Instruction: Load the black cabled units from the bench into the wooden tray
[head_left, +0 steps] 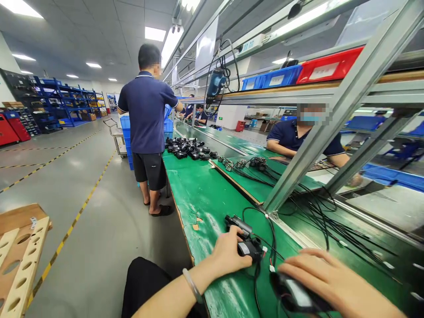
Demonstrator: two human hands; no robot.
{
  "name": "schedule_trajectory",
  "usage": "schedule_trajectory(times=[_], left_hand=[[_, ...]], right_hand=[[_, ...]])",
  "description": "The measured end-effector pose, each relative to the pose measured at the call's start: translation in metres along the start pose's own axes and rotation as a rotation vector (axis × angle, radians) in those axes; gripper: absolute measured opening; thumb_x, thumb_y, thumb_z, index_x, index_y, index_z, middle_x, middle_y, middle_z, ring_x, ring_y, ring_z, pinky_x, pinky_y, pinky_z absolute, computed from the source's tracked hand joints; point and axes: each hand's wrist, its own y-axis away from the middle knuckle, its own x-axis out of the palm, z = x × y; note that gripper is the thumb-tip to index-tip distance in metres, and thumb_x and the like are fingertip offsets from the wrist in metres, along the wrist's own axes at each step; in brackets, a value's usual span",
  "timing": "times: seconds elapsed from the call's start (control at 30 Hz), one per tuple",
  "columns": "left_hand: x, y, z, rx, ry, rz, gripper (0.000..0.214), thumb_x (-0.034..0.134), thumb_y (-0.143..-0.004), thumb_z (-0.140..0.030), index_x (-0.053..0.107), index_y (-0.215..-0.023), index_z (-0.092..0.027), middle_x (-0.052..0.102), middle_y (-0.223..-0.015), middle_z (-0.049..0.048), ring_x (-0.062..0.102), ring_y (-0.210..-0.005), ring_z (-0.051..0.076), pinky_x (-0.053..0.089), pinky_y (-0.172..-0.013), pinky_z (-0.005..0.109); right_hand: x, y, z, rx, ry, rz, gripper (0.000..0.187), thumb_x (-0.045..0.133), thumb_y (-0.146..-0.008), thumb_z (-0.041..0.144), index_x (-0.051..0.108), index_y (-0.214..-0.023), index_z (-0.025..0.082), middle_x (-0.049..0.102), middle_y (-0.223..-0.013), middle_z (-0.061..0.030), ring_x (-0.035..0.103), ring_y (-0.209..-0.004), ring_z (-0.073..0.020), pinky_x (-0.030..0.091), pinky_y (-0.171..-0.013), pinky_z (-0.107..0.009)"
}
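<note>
My left hand (pixel 228 251), with a bangle on its wrist, has thumb and fingers closed around a black motor-like unit (pixel 253 248) with a pale label and a small white-red plug. Just beyond it, touching or close to the fingertips, lies a second black cylindrical unit (pixel 239 224) on the green bench. My right hand (pixel 321 276) is wrapped over the top of a third black unit (pixel 294 293) with a white label, at the lower right. Its fingertips point left, and the palm side is hidden. Black cables (pixel 272 238) with white plugs run between the two hands.
A pile of black units (pixel 188 148) lies farther along the green bench (pixel 195 185). Small metal parts (pixel 228 163) and bundled black cables (pixel 318 212) lie to the right. A slanted metal post (pixel 318 132) rises beside the right hand. Co-workers stand and sit nearby.
</note>
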Motion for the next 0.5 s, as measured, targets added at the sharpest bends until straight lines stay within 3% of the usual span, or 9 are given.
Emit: schedule_trajectory(times=[0.07,0.13,0.2,0.27,0.37,0.43,0.5], left_hand=[[-0.012,0.008,0.011,-0.032,0.16,-0.089,0.062,0.082,-0.061,-0.022,0.053,-0.116,-0.022,0.069,-0.104,0.0052,0.064,-0.091,0.024,0.051,-0.078,0.036],[-0.021,0.018,0.019,-0.079,0.299,-0.178,0.059,0.083,-0.059,-0.019,0.053,-0.109,-0.022,0.067,-0.101,0.0032,0.061,-0.082,0.018,0.048,-0.072,0.031],[-0.028,0.026,0.021,-0.13,0.442,-0.237,0.059,0.083,-0.058,-0.016,0.051,-0.108,-0.022,0.066,-0.101,0.0028,0.058,-0.076,0.014,0.046,-0.066,0.027],[-0.034,0.033,0.02,-0.169,0.576,-0.279,0.061,0.083,-0.058,-0.015,0.05,-0.109,-0.022,0.065,-0.102,0.0037,0.059,-0.078,0.014,0.045,-0.063,0.025],[-0.046,0.041,0.015,-0.146,0.658,-0.284,0.062,0.084,-0.058,-0.017,0.049,-0.109,-0.023,0.062,-0.105,0.0066,0.06,-0.089,0.019,0.046,-0.063,0.026],[-0.053,0.043,0.01,-0.092,0.64,-0.277,0.066,0.086,-0.057,-0.02,0.05,-0.112,-0.026,0.062,-0.108,0.0085,0.059,-0.096,0.023,0.048,-0.066,0.03],[-0.06,0.043,0.002,-0.032,0.7,-0.284,0.074,0.091,-0.055,-0.032,0.05,-0.117,-0.029,0.061,-0.113,0.0111,0.058,-0.103,0.027,0.052,-0.073,0.036]], right_hand=[[0.013,-0.029,0.015,-0.005,0.024,0.148,0.067,0.065,-0.059,0.02,0.067,-0.124,0.036,0.059,-0.134,-0.0079,0.061,-0.109,-0.0356,0.052,-0.094,-0.055],[0.022,-0.059,0.029,-0.024,0.069,0.194,0.07,0.061,-0.053,0.018,0.07,-0.122,0.024,0.042,-0.152,-0.0142,0.053,-0.123,-0.0421,0.045,-0.101,-0.062],[0.027,-0.085,0.039,-0.098,0.103,0.194,0.065,0.063,-0.05,0.019,0.073,-0.114,0.017,0.023,-0.162,-0.0185,0.033,-0.14,-0.0496,0.031,-0.11,-0.07],[0.028,-0.105,0.045,-0.174,0.132,0.232,0.061,0.07,-0.045,0.022,0.075,-0.106,0.016,0.017,-0.164,-0.0202,0.015,-0.146,-0.0538,0.016,-0.114,-0.075],[0.023,-0.123,0.052,-0.248,0.203,0.288,0.063,0.08,-0.037,0.029,0.078,-0.098,0.016,0.03,-0.158,-0.0231,0.009,-0.144,-0.0589,-0.002,-0.115,-0.076],[0.014,-0.126,0.055,-0.271,0.232,0.257,0.06,0.082,-0.037,0.034,0.079,-0.094,0.016,0.044,-0.147,-0.0246,0.019,-0.141,-0.0601,-0.007,-0.116,-0.074],[-0.004,-0.125,0.056,-0.291,0.22,0.175,0.053,0.08,-0.044,0.033,0.08,-0.095,0.017,0.054,-0.135,-0.0222,0.033,-0.135,-0.0547,-0.005,-0.118,-0.071]])
